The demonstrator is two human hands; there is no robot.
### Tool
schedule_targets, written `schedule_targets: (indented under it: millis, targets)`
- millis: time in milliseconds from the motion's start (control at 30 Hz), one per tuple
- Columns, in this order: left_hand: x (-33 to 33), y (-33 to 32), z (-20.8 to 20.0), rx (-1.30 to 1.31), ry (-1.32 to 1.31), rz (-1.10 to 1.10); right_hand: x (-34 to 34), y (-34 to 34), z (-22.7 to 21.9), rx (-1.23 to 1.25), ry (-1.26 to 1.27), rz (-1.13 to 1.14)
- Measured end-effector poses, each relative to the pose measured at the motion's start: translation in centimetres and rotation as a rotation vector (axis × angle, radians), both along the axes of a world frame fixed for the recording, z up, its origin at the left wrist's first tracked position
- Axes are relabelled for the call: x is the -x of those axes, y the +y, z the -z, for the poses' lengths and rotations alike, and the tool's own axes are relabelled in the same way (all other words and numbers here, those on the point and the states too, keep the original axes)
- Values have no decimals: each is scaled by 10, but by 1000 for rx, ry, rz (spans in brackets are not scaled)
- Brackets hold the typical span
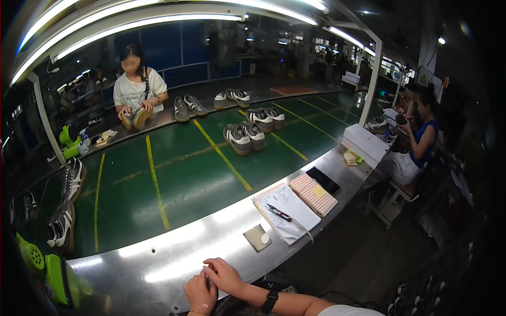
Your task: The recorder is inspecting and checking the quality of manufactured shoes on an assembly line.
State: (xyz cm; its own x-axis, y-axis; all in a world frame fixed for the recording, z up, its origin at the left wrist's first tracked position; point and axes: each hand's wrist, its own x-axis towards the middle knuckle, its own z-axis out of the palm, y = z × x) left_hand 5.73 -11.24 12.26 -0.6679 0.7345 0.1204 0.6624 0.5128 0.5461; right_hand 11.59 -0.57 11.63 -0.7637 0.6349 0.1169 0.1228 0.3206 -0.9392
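Observation:
My left hand (pixel 198 293) and my right hand (pixel 226 276) are together at the near edge of the metal counter (pixel 179 258). The fingers of my right hand curl in against my left hand's fingertips. Both hands look closed, and whatever may be between the fingers is hidden. To the right of my hands lies a small grey square pad (pixel 254 239) with a white round piece (pixel 265 238) on it. Beyond it is an open notebook (pixel 282 203) with handwriting, and black-handled thread snips (pixel 278 212) rest on its page.
Grey-and-white sneakers (pixel 237 139) stand in pairs on the green conveyor belt (pixel 174 174). Across it, a person (pixel 138 87) handles shoes. A patterned notebook (pixel 312 195), a dark phone (pixel 323 180) and a white box (pixel 363 143) are at right. A green device (pixel 55 279) sits at left.

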Motion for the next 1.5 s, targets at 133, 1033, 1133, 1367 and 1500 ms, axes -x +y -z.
schedule_targets:
  millis: [133, 1033, 1133, 1367, 1500]
  targets:
    - [-1, -9, 10, -120, 198, 107, -6, -8, 4, -110, 79, -9]
    - [3, -12, 13, -282, 236, 123, -3, -10, 2, -131, 215, -28]
    - [3, -10, 14, -276, 217, 136, -4, -8, 3, -159, 202, -19]
    - [1, -4, 16, -300, 240, 151, -7, -2, 3, -133, 219, -25]
    - [0, -1, 21, -292, 205, 158, -8, 0, 6, -124, 211, -21]
